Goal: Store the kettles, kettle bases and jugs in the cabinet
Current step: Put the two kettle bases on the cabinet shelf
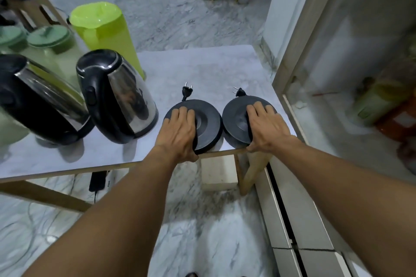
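Both forearms reach forward from the bottom of the view, each ending on a kettle base at the near edge of the surface (202,63). Left hand (180,128) lies over the left kettle base (202,123), fingers spread flat across its top and the thumb hooked under the rim where the disc overhangs the edge. Right hand (265,126) does the same on the right kettle base (236,119), fingers on top, thumb curled beneath at the corner of the surface. Each grip is thus clamped on its own base, top and underside pinched, though the discs look as if they rest partly on the surface.

The two bases sit side by side, rims almost touching, with their plugs (187,90) pointing away from the person. Being round, they have no long axis to mind; what matters is that each lies flat and directly under its own hand.

The cabinet (360,74) stands open to the right, well apart from the left base and nearer the right one. So the coming move, as I judge it, is a lift and a swing rightward, with the right hand leading in and the left following across.

Two kettles (119,101) and the green jugs (105,29) wait further left on the surface, not yet stored.
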{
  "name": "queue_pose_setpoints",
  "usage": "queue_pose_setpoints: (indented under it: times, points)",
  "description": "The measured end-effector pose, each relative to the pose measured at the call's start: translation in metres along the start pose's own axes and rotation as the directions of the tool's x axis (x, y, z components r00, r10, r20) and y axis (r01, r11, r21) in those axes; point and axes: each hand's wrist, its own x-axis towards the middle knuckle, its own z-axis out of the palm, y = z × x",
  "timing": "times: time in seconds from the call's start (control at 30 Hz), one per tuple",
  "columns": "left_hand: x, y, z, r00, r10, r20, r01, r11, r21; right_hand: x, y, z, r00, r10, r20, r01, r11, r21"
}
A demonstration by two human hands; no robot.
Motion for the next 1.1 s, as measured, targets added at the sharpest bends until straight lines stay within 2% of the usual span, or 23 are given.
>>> queue_pose_setpoints:
  times: [0.17,0.3,0.47,0.63,0.7,0.87,1.0,1.1]
  points:
    - [0.003,-0.018,-0.068,0.996,0.084,-0.043,-0.083,0.996,0.033,-0.02,-0.006,-0.065,0.992,0.113,-0.06,-0.112,0.993,0.02]
    - [0.007,-0.034,-0.13,0.979,0.187,-0.081,-0.182,0.982,0.057,-0.053,-0.012,-0.134,0.955,0.279,-0.103,-0.269,0.958,0.099]
    - [-0.012,-0.036,-0.207,0.943,0.312,-0.119,-0.319,0.947,-0.039,-0.124,-0.026,-0.208,0.828,0.548,-0.117,-0.506,0.821,0.266]
    - [-0.041,-0.013,-0.261,0.89,0.41,-0.197,-0.431,0.899,-0.076,-0.209,-0.044,-0.249,0.676,0.716,-0.172,-0.651,0.69,0.316]
    - [-0.056,0.013,-0.28,0.841,0.491,-0.228,-0.515,0.855,-0.058,-0.25,-0.043,-0.258,0.626,0.764,-0.159,-0.702,0.64,0.312]
    - [-0.107,0.104,-0.322,0.685,0.667,-0.293,-0.692,0.721,0.023,-0.364,-0.037,-0.277,0.448,0.875,-0.183,-0.838,0.483,0.255]
    - [-0.16,0.182,-0.347,0.504,0.807,-0.308,-0.8,0.571,0.187,-0.458,-0.037,-0.286,0.273,0.947,-0.169,-0.92,0.308,0.241]
    - [-0.2,0.235,-0.363,0.389,0.868,-0.31,-0.85,0.468,0.244,-0.523,-0.032,-0.286,0.142,0.973,-0.185,-0.959,0.181,0.219]
